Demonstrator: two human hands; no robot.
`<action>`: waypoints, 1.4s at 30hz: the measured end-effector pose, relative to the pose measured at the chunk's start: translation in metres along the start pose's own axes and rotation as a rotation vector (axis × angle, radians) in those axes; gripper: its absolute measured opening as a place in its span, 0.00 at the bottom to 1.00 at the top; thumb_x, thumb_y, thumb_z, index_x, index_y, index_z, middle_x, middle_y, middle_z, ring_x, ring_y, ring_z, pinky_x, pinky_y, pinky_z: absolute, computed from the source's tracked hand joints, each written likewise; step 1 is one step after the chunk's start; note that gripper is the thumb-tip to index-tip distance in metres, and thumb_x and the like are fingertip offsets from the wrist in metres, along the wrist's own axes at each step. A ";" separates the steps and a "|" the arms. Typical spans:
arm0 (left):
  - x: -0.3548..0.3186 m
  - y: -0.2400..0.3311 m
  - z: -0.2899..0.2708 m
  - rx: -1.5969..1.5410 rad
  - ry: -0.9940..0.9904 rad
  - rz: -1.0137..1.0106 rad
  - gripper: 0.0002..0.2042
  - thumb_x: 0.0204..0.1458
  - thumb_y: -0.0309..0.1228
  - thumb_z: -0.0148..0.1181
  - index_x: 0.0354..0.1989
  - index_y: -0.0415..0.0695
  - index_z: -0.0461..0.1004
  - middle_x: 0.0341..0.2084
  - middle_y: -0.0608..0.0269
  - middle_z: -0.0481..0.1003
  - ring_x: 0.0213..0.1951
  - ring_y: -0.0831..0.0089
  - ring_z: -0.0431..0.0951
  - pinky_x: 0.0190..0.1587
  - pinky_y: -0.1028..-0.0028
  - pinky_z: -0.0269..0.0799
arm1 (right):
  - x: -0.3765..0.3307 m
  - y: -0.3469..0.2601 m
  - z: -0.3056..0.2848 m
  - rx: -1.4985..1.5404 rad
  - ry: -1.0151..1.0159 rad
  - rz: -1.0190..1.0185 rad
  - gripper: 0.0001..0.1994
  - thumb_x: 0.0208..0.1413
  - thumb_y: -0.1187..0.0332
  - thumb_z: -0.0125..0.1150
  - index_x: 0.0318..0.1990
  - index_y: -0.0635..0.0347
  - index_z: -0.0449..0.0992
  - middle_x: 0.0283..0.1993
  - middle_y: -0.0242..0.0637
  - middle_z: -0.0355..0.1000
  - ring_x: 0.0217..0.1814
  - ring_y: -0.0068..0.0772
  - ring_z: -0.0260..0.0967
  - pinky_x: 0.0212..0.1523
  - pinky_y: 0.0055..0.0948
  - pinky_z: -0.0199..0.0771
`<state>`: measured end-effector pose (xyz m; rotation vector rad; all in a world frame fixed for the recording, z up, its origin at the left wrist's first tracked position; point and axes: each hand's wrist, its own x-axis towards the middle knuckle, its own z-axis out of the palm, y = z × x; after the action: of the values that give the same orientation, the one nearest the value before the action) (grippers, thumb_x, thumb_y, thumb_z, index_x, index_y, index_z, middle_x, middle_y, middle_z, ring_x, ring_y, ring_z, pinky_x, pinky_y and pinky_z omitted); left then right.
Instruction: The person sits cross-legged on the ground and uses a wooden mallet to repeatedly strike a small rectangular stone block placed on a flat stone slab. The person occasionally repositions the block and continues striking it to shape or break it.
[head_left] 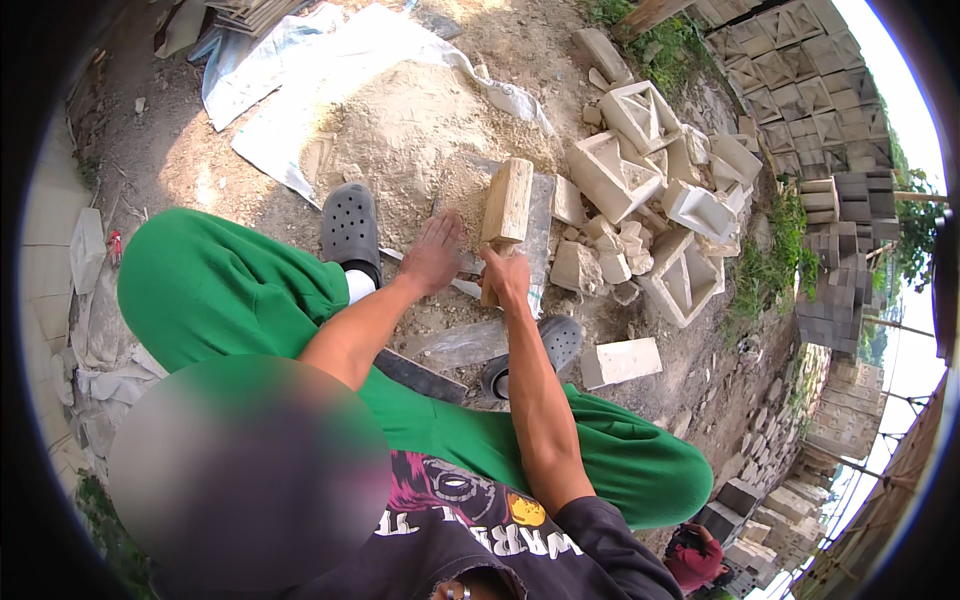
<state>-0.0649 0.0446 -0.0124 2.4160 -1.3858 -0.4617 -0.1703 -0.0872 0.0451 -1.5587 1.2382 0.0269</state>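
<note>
From the head view, looking down past my knees, I see a crumpled white sheet [335, 55] with a pale, grainy heap [410, 115] spread along its inner side and onto the dirt. To the right lies a jumble of hollow castings [612, 180], box-like and chalky, their recesses split by slanting walls into triangular compartments; rough broken chunks [577, 268] sit against them, angular and crumbly. My right hand [505, 270] is wrapped round the handle of a wooden mallet [508, 200], its head a squared, yellowish block with visible grain, standing out in front of my fist, between the heap and the chunks. In this view the mallet head overlaps a flat grey slab [541, 235]. My left hand [433, 252] is just beside it, palm down, fingers stretched out and close together, holding nothing that I can see; they blur, so I can't fairly say whether they press the grains or hover just above. A smooth, whitish brick-shaped block [622, 364] lies near my grey rubber clog [560, 342], which is dotted with round holes.
</note>
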 end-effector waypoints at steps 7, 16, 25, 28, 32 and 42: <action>0.006 -0.012 0.020 0.004 0.129 -0.088 0.31 0.61 0.42 0.50 0.70 0.38 0.57 0.73 0.52 0.53 0.74 0.59 0.50 0.74 0.59 0.42 | 0.001 0.029 0.018 -0.227 0.078 -0.156 0.19 0.46 0.58 0.65 0.33 0.72 0.79 0.26 0.49 0.78 0.24 0.41 0.78 0.28 0.38 0.78; 0.014 -0.022 0.034 -0.140 0.265 -0.077 0.22 0.60 0.36 0.54 0.62 0.43 0.71 0.67 0.55 0.64 0.70 0.59 0.59 0.72 0.60 0.52 | -0.025 -0.007 0.015 -0.238 0.003 -0.016 0.23 0.46 0.55 0.65 0.35 0.73 0.80 0.28 0.51 0.79 0.31 0.45 0.80 0.35 0.40 0.78; 0.021 -0.016 0.023 -0.364 0.311 -0.179 0.20 0.61 0.36 0.56 0.60 0.44 0.73 0.67 0.56 0.65 0.69 0.56 0.61 0.70 0.60 0.56 | -0.016 0.011 0.018 -0.234 0.060 -0.065 0.22 0.46 0.55 0.63 0.30 0.73 0.80 0.26 0.51 0.78 0.29 0.46 0.80 0.32 0.41 0.78; 0.017 -0.018 0.028 -0.278 0.314 -0.178 0.21 0.61 0.36 0.56 0.61 0.44 0.73 0.67 0.56 0.64 0.70 0.55 0.60 0.71 0.60 0.54 | -0.019 0.014 0.021 -0.221 0.079 -0.103 0.21 0.46 0.55 0.64 0.30 0.73 0.80 0.26 0.50 0.78 0.28 0.44 0.80 0.31 0.40 0.77; 0.020 -0.023 0.034 -0.238 0.321 -0.158 0.21 0.61 0.34 0.55 0.62 0.43 0.72 0.68 0.57 0.63 0.70 0.54 0.58 0.72 0.60 0.51 | -0.031 -0.015 0.017 -0.218 0.034 -0.070 0.21 0.46 0.56 0.64 0.32 0.72 0.80 0.25 0.49 0.78 0.28 0.42 0.80 0.31 0.38 0.77; 0.017 -0.023 0.033 -0.179 0.271 -0.133 0.23 0.63 0.33 0.50 0.66 0.41 0.66 0.69 0.55 0.61 0.71 0.52 0.55 0.73 0.58 0.47 | -0.013 0.011 0.031 -0.239 0.097 -0.205 0.22 0.45 0.57 0.64 0.31 0.76 0.80 0.21 0.51 0.77 0.26 0.43 0.80 0.31 0.39 0.78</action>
<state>-0.0533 0.0367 -0.0535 2.3303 -1.0306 -0.2632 -0.1665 -0.0541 0.0326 -1.9082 1.1771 -0.0345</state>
